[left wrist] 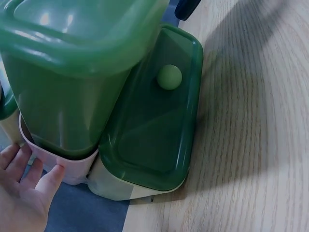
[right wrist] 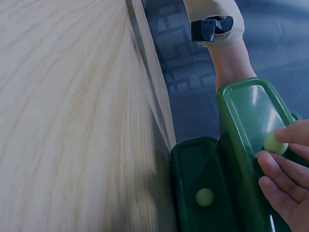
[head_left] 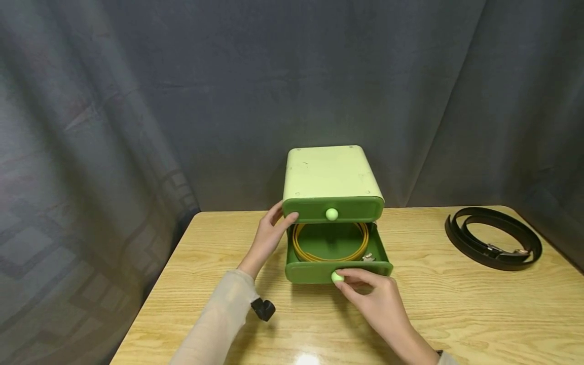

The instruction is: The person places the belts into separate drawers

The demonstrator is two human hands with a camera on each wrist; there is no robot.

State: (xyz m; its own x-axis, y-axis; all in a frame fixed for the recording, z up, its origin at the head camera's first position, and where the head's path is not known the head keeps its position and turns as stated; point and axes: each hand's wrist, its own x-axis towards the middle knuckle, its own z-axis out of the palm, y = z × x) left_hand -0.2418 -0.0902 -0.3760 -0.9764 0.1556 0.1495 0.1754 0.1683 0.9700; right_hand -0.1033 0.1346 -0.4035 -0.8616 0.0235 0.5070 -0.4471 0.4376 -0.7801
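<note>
Drawer (head_left: pixel 310 272), the middle one of three, is standing open in the case (head_left: pixel 330 172), which is sitting toward 12 o'clock on the table (head_left: pixel 219 243). The person's right hand (head_left: pixel 380 299) is pinching its knob (head_left: pixel 337 277) between thumb and forefinger; the left hand (head_left: pixel 268 235) is resting at the case's 9 o'clock side, thumb spreading away from the fingers. From where I'm standing, I cannot tell whether the drawer is going in or coming out. Either way, good handling would be following a straight line between 12 and 6, with the left hand bracing so the case isn't skidding. I'd be minding the yellow coil (head_left: pixel 300 249), which is lying close to the drawer's walls: a raised loop could be catching on the tier above. Near the 5 o'clock corner, a small metal piece (head_left: pixel 368 257) is lying, too small to make out. The drawer's front is facing 6 o'clock, its long edge running from 9 to 3; its back is hiding inside, so the whole drawer's long axis is escaping me. Well apart, toward 3 o'clock, a black belt (head_left: pixel 470 248) is lying coiled.
</note>
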